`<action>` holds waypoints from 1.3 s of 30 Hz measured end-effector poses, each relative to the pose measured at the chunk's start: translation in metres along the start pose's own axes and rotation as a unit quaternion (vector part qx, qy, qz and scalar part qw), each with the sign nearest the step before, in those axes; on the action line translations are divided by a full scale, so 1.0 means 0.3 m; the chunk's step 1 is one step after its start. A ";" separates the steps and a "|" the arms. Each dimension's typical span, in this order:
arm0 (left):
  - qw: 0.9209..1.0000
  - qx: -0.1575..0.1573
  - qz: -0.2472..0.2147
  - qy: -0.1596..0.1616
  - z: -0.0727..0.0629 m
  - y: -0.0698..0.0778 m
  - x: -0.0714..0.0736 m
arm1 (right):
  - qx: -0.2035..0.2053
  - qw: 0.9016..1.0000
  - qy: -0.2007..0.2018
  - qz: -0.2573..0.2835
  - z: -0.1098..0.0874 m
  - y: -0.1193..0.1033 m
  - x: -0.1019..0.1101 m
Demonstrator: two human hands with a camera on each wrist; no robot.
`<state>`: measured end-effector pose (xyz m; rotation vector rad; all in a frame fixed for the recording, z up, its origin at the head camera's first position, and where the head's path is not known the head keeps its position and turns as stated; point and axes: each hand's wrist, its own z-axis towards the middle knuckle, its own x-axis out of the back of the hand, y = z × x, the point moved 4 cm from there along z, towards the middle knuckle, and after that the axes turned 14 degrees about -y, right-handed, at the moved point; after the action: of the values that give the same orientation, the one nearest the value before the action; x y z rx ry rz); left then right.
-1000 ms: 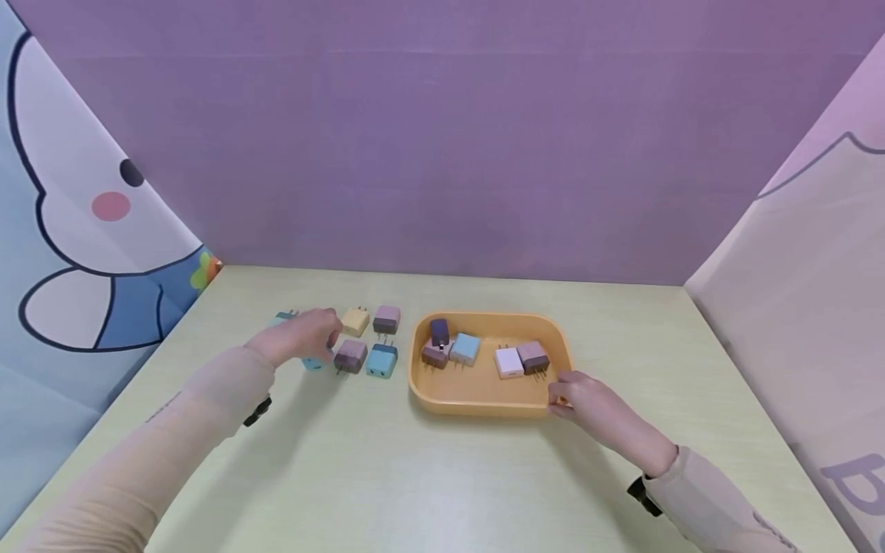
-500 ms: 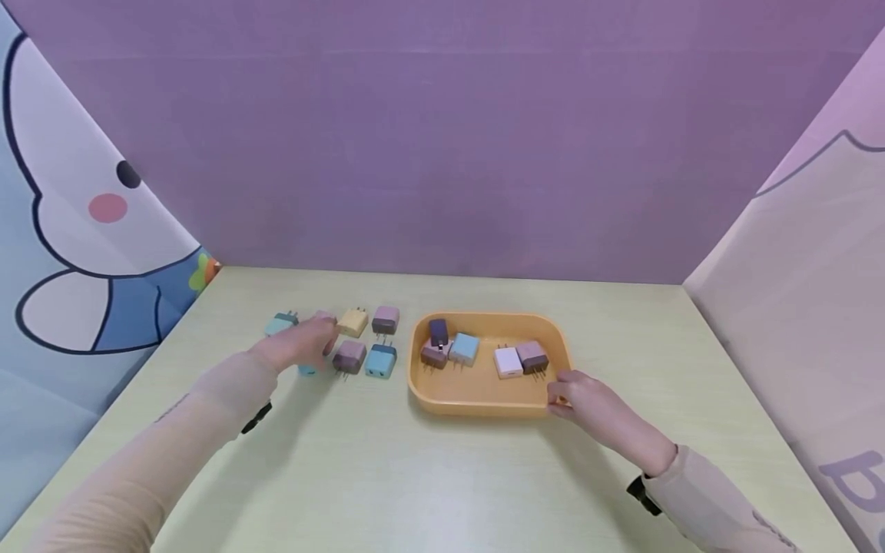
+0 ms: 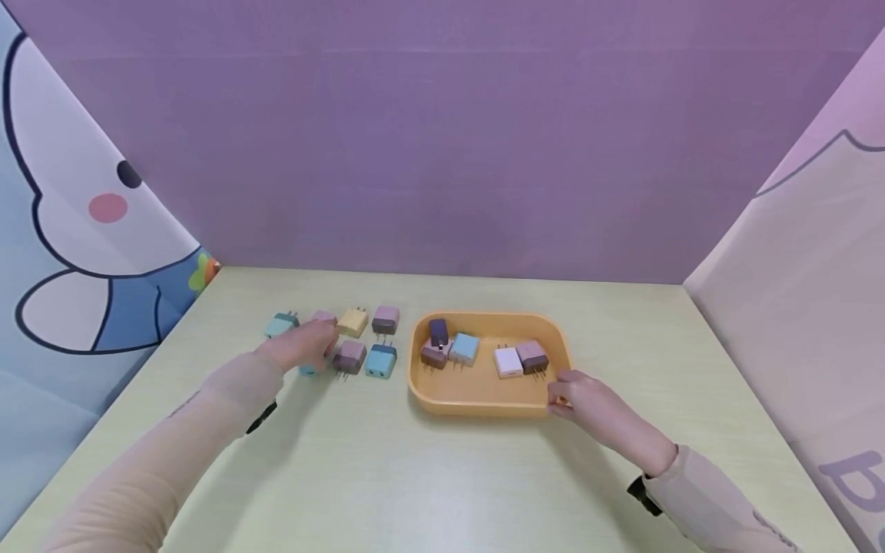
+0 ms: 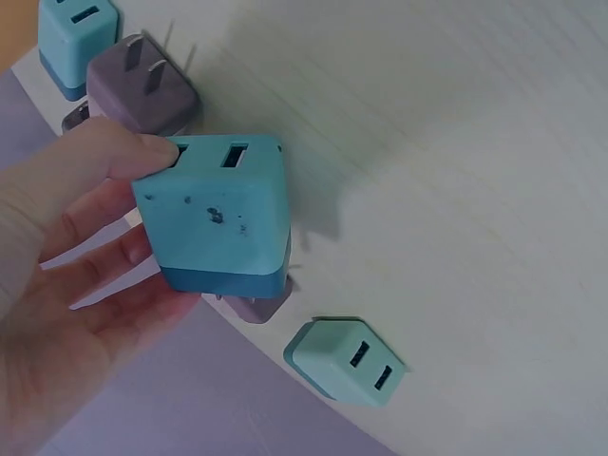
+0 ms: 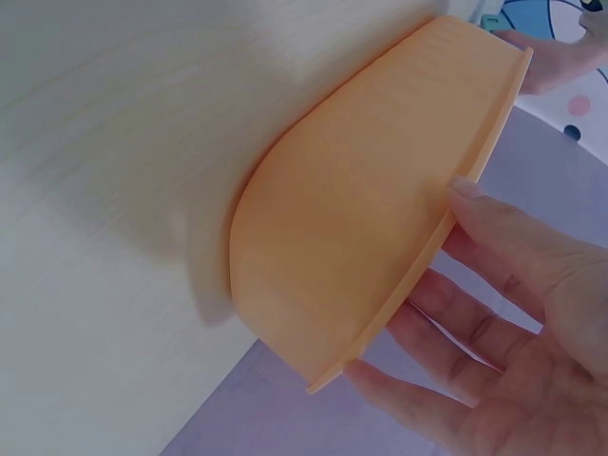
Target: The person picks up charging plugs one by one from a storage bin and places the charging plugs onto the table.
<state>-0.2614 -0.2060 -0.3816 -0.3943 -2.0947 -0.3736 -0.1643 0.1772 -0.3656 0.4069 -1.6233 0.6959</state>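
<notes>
My left hand [image 3: 300, 345] is over the loose chargers on the left of the table. In the left wrist view its thumb and fingers pinch a blue USB wall charger [image 4: 217, 223] with a darker base. From the head only a sliver of that charger shows below the hand. Around it lie a mint charger [image 3: 280, 325], a partly covered pink one [image 3: 323, 316], a yellow one [image 3: 353, 322], a purple-brown one [image 3: 349, 357] and another blue one [image 3: 381, 361]. My right hand [image 3: 591, 403] grips the near right corner of an orange tray [image 3: 477, 408], thumb and fingers on its rim.
Inside the tray are a white charger [image 3: 508, 362], a light blue one [image 3: 464, 349], a dark purple one [image 3: 439, 332] and others in purple-brown. One more pink charger [image 3: 386, 319] lies left of the tray. A purple backdrop [image 3: 442, 153] rises behind the table.
My left hand has shifted slightly left and down, uncovering the mint charger and part of a pink one. The right hand and tray stay in place.
</notes>
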 end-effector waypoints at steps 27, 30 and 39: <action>1.000 -0.006 -0.022 0.013 0.036 -0.046 -0.028 | -0.005 1.000 -0.002 -0.002 0.001 0.000 0.000; 1.000 -0.005 -0.026 0.015 0.040 -0.048 -0.032 | -0.008 1.000 -0.003 -0.003 0.000 0.000 -0.001; 0.999 0.004 -0.035 0.014 0.050 -0.051 -0.044 | -0.015 1.000 -0.008 -0.004 0.001 0.004 -0.010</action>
<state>-0.2725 -0.2154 -0.4022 -0.3099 -2.0856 -0.4089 -0.1647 0.1774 -0.3688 0.3976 -1.6435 0.6622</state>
